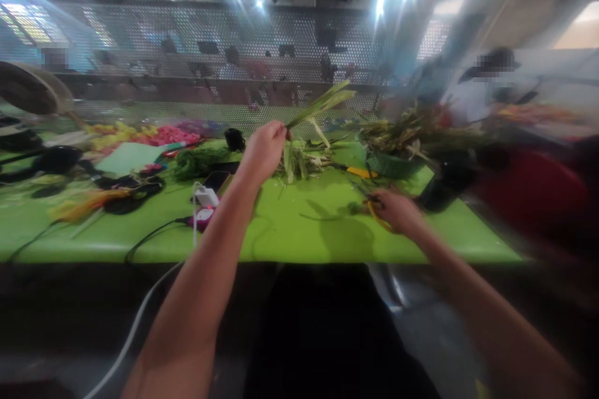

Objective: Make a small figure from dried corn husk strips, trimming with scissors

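Observation:
My left hand (266,146) is raised over the middle of the table, its fingers closed on a bunch of long green leaf strips (330,98) that fan out to the upper right. Lower on the right, my right hand (397,207) grips yellow-handled scissors (380,219), their blades pointing left just above the tabletop; motion blurs them. A small green piece (354,207) is beside the blades. Below the strips lies a loose heap of cut leaf scraps (299,165). A yellow-handled tool (360,172) rests between that heap and a green basket (393,163) of dry leaves.
The green table (290,230) has a purple power socket (202,218) with a white plug, a phone (216,181) and cables left of centre. Pink and yellow pieces (173,135) lie at the back left. A mesh partition (210,62) stands behind. A person (472,93) is at the right.

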A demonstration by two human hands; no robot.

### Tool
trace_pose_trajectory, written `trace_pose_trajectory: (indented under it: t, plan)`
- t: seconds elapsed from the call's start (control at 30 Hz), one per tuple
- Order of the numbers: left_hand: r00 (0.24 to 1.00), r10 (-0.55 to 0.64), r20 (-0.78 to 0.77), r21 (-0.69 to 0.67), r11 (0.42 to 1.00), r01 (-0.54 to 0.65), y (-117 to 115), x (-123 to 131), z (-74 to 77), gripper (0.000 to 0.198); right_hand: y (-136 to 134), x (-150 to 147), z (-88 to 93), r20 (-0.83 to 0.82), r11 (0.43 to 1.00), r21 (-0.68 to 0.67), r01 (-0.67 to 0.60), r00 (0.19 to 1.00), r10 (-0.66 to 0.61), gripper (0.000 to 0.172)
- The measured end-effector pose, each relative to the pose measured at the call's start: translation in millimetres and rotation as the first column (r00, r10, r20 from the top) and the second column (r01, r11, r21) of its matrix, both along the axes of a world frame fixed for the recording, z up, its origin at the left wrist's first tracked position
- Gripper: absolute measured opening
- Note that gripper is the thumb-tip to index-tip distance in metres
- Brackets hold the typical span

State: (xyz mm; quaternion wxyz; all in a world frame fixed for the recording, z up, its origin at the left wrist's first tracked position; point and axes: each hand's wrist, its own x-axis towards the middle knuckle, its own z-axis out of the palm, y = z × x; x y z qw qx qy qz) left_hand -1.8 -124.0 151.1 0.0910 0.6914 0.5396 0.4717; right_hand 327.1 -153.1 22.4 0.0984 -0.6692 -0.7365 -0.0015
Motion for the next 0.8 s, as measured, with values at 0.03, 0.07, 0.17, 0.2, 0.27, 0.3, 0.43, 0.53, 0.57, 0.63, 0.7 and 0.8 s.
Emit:
trace_pose_trajectory:
  t: [0.03, 0.07, 0.17, 0.2, 0.27, 0.3, 0.43, 0.53, 0.57, 0.63, 0.7, 0.8]
  plan:
    - [1.0, -0.01, -0.009, -0.011, 1.0, 0.01, 1, 0, -3.3, 0.025, 2, 10, -2.0, 0.031, 0.999, -0.005, 0.047, 0.998, -0.047, 0.042]
    - [1.0, -0.019, -0.017, -0.027, 0.999, 0.019, 1, 1, -6.8, 0.025, 5, 20, -4.2, 0.055, 0.996, -0.009, 0.086, 0.995, -0.085, 0.044]
    - [0.999, -0.045, -0.023, -0.087, 0.995, 0.043, 4, 6, -18.6, 0.025, 8, 40, -8.9, 0.125, 0.988, -0.066, 0.141, 0.983, -0.132, 0.046]
    - [0.998, -0.056, -0.02, -0.106, 0.993, 0.054, 6, 8, -22.7, 0.025, 8, 42, -9.0, 0.149, 0.987, -0.088, 0.135, 0.981, -0.121, 0.044]
    - [0.998, -0.068, -0.006, -0.138, 0.988, 0.067, 10, 13, -31.1, 0.025, 7, 38, -6.7, 0.184, 0.989, -0.087, 0.123, 0.977, -0.105, 0.041]
    - [0.997, -0.071, 0.007, -0.15, 0.986, 0.071, 12, 15, -35.6, 0.025, 6, 33, -5.0, 0.182, 0.991, -0.057, 0.12, 0.977, -0.108, 0.04]
    - [0.986, -0.109, 0.125, -0.186, 0.974, 0.131, 18, 29, -54.4, 0.024, 5, -5, -6.3, 0.04, 0.988, 0.041, -0.15, 0.988, 0.149, 0.043]
    - [0.962, -0.144, 0.232, -0.232, 0.952, 0.198, 18, 37, -66.7, 0.023, 10, -31, -17.6, -0.064, 0.94, -0.024, -0.342, 0.938, 0.34, 0.044]
    - [0.951, -0.147, 0.272, -0.244, 0.945, 0.216, 17, 39, -69.8, 0.023, 13, -35, -20.9, -0.068, 0.941, -0.023, -0.338, 0.939, 0.336, 0.039]
    - [0.921, -0.145, 0.361, -0.265, 0.931, 0.25, 13, 39, -74.0, 0.022, 20, -32, -23.4, -0.067, 0.957, 0.003, -0.29, 0.955, 0.29, 0.034]
    - [0.881, -0.131, 0.454, -0.29, 0.913, 0.286, 9, 38, -76.1, 0.021, 27, -15, -19.7, -0.064, 0.98, 0.056, -0.189, 0.979, 0.192, 0.035]
    - [0.808, -0.098, 0.581, -0.317, 0.887, 0.335, 4, 37, -77.8, 0.019, 37, 22, -7.8, -0.037, 0.986, 0.139, 0.09, 0.996, -0.085, 0.038]
